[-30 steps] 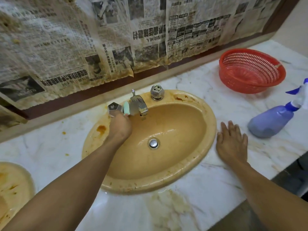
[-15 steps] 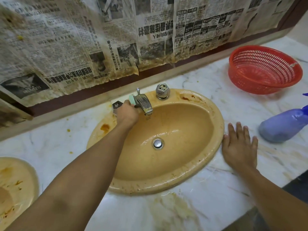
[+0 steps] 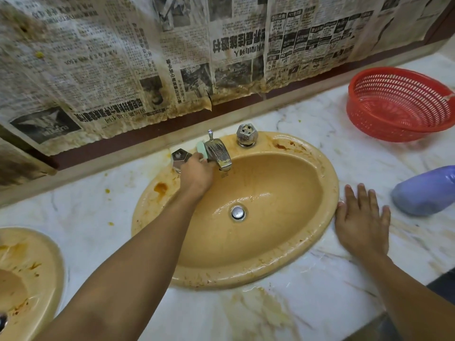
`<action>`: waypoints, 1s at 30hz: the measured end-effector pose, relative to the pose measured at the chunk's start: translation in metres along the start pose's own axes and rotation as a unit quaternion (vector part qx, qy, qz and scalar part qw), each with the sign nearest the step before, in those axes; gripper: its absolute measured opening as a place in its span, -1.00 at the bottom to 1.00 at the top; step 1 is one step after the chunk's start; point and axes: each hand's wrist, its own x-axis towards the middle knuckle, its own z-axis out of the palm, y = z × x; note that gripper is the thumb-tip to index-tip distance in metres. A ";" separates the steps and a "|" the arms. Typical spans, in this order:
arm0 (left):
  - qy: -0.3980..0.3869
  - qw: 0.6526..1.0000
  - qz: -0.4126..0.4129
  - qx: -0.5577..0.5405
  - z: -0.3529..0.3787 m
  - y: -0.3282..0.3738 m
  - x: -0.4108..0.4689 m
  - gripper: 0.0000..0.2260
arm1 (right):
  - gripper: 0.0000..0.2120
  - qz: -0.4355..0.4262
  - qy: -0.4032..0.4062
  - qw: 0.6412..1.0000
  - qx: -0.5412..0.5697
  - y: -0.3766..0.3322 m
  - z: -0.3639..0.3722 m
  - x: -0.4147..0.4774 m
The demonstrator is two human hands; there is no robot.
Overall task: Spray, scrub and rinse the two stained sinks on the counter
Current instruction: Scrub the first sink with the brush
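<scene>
L hand (image 3: pixel 197 174) w/ sponge (image 3: pixel 202 149) on faucet (image 3: pixel 219 153); R hand (image 3: pixel 362 225) flat beside sink (image 3: pixel 331 190)

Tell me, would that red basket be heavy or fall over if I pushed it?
Probably light: the red plastic basket is thin mesh full of holes. It would likely slide on the smooth marble counter rather than tip, since it sits wide and low.

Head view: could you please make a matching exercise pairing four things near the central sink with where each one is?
Things: 1 sponge; 2 red basket; 3 purple spray bottle; 4 right hand.
Places: A lying on its side, right of the right hand; B flat on the counter beside the sink rim; C pressed against the faucet by the left hand; D upright on the counter, behind the spray bottle.
Pairs: 1-C, 2-D, 3-A, 4-B.
</scene>
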 end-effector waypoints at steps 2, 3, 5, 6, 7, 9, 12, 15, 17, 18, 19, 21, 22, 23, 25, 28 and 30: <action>0.011 1.000 0.018 0.009 0.006 -0.012 -0.010 -0.66 | -0.36 0.000 -0.002 1.000 -0.001 0.000 0.000 0.000; 0.019 1.000 0.018 0.015 0.007 -0.013 -0.014 -0.66 | -0.36 0.000 -0.002 1.000 -0.001 0.000 -0.001 0.000; 0.036 0.999 0.012 -0.001 0.009 -0.013 -0.013 -0.65 | -0.36 -0.001 0.001 1.000 -0.003 0.001 -0.001 0.000; 0.043 0.999 0.010 -0.017 0.010 -0.012 -0.009 -0.64 | -0.37 -0.002 0.004 1.000 -0.005 0.001 0.000 0.000; 0.049 0.998 0.000 -0.031 0.011 -0.009 -0.004 -0.64 | -0.38 -0.002 0.006 1.000 -0.005 0.001 0.000 0.000; 0.063 0.996 -0.032 -0.061 0.012 -0.004 0.004 -0.64 | -0.37 -0.002 0.010 1.000 -0.002 0.002 0.001 0.000; 0.069 0.994 -0.041 -0.080 0.014 -0.002 -0.003 -0.65 | -0.35 -0.006 0.010 1.000 0.001 0.002 0.000 0.000; 0.060 0.996 -0.031 -0.066 0.010 -0.007 -0.011 -0.66 | -0.35 -0.008 0.011 1.000 0.001 0.002 0.000 -0.001; 0.046 0.996 -0.051 -0.065 0.004 0.000 0.004 -0.67 | -0.34 -0.005 0.010 1.000 0.000 0.001 0.000 0.000; 0.043 0.995 -0.067 -0.064 0.002 0.005 0.016 -0.70 | -0.34 -0.004 0.010 1.000 0.000 0.001 0.000 0.001; 0.042 0.994 -0.084 -0.059 0.000 0.011 0.023 -0.76 | -0.34 -0.004 0.010 1.000 0.001 0.001 -0.001 0.000; 0.040 0.994 -0.091 -0.043 -0.002 0.017 0.025 -0.84 | -0.34 -0.005 0.013 1.000 0.001 0.001 -0.001 0.000; 0.035 0.996 -0.077 -0.037 -0.001 0.014 0.020 -0.80 | -0.35 -0.005 0.014 1.000 0.001 0.001 -0.001 0.000; 0.027 0.997 -0.059 -0.029 -0.001 0.009 0.009 -0.76 | -0.35 -0.006 0.015 1.000 0.001 0.000 -0.001 0.000; 0.029 0.999 -0.035 -0.010 0.000 -0.006 -0.018 -0.70 | -0.35 -0.006 0.016 1.000 0.000 0.001 -0.001 -0.001; 0.038 0.998 -0.039 -0.023 0.002 -0.008 -0.014 -0.70 | -0.36 -0.005 0.015 1.000 0.004 0.001 0.000 0.000; 0.041 0.996 -0.060 -0.042 0.002 0.005 0.007 -0.71 | -0.36 -0.007 0.019 1.000 0.003 0.001 0.000 0.000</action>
